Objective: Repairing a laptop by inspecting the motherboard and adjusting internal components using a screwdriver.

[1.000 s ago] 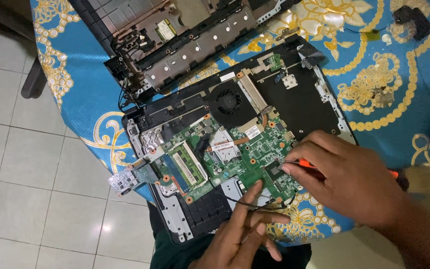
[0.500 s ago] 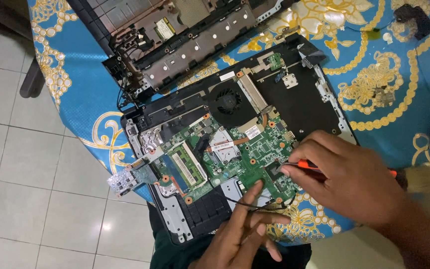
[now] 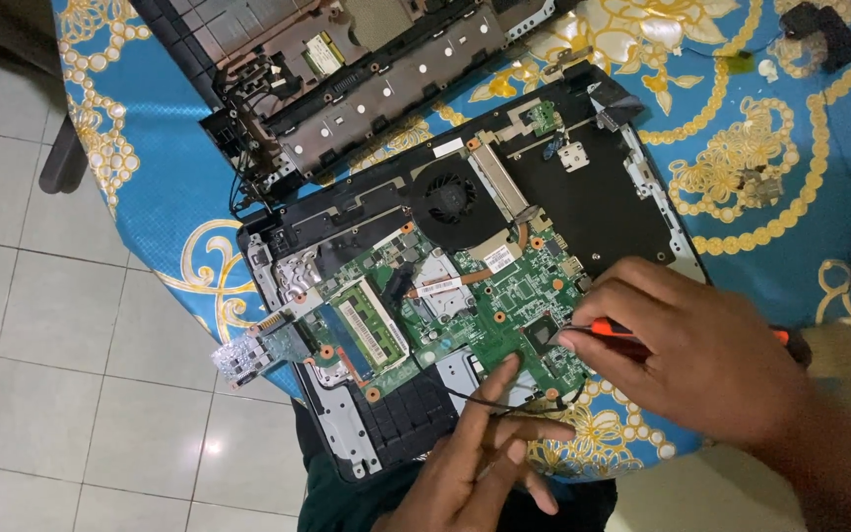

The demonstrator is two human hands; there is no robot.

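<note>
**Laptop stripped to the board, screwdriver at work near its lower edge**

Nothing much has shifted since the earlier frames: your hands sit where they were, and the screwdriver tip has barely crept along the board.

Your right hand [image 3: 701, 360] pinches an orange-handled screwdriver [image 3: 615, 330], fingers closed tight around the shaft, with the tip down on the green circuit board [image 3: 504, 296] just beside the dark square chip. Your left hand [image 3: 475, 468] comes up from below; its fingers are loosely curled and spread, one fingertip resting by a thin black cable [image 3: 490, 402] at the board's lower edge. Whether it grips that cable, you cannot tell from here.

As for progress, the laptop base [image 3: 603, 197] lies open on the blue-and-gold patterned surface [image 3: 150, 167], its top cover already off. That cover [image 3: 366, 69] lies apart at the far side. The fan [image 3: 450, 192], memory stick [image 3: 371, 330] and copper heat pipe are all still seated, and the board remains in the base, so I judge the teardown roughly midway, with the board's fasteners and cables still to come free.
</note>
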